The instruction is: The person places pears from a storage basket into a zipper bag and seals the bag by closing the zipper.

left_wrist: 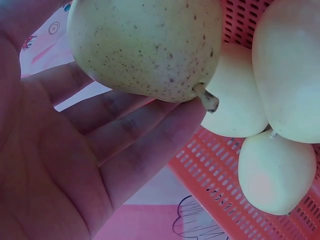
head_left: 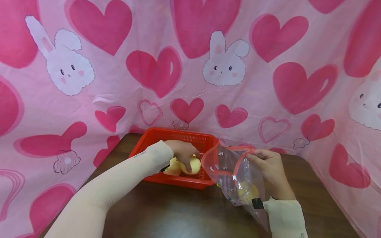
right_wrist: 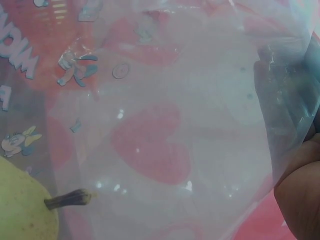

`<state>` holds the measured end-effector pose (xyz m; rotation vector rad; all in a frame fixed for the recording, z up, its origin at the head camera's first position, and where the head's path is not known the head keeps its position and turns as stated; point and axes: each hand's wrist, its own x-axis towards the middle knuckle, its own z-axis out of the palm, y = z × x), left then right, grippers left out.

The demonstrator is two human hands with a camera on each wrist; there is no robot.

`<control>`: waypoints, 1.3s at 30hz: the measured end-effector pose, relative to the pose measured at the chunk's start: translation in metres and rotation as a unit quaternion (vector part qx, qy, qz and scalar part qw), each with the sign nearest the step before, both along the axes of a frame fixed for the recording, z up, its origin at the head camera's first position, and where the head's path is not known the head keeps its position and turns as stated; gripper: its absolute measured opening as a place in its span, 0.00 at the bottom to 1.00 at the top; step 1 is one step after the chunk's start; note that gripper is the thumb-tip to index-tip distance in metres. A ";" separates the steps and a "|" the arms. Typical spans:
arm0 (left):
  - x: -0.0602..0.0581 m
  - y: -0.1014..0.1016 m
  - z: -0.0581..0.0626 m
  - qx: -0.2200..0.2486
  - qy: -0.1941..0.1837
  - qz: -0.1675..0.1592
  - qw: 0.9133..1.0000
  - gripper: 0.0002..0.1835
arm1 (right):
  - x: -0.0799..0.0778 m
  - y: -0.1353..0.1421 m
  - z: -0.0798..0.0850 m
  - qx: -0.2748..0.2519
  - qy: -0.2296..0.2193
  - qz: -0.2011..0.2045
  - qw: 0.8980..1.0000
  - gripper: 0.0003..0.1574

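Observation:
Over the red basket (head_left: 187,183), my left hand (head_left: 181,152) holds a pale yellow pear (head_left: 194,165), fingers and thumb spread around it. In the left wrist view this speckled pear (left_wrist: 150,47) shows its short brown stem, with the palm (left_wrist: 60,160) beside it. On the right, my right hand (head_left: 269,167) pinches the rim of a clear plastic bag (head_left: 221,158) with a red-edged mouth and cartoon prints. The bag's mouth gapes toward the basket. Inside its lower part sits another pear (head_left: 247,191), whose stem shows in the right wrist view.
More pears (left_wrist: 277,172) lie in the basket, beneath and beside my left hand. The basket stands on a dark wooden table (head_left: 166,211), near its far edge. A pink cloth (head_left: 190,89) with hearts and rabbits hangs behind and along both sides.

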<state>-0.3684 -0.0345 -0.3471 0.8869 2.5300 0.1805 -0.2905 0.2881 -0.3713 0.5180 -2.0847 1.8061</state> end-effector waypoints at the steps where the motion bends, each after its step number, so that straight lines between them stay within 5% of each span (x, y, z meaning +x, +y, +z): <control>1: 0.000 -0.001 0.000 0.001 -0.002 0.005 1.000 0.38 | 0.000 0.000 0.000 0.000 0.001 0.000 1.000 0.08; 30: -0.001 -0.022 0.011 -0.010 0.062 -0.020 0.998 0.38 | -0.002 -0.001 -0.001 -0.017 0.006 0.013 1.000 0.07; 39: 0.003 -0.030 0.027 0.007 0.064 -0.018 0.998 0.36 | -0.001 -0.001 0.001 -0.019 -0.003 0.014 1.000 0.08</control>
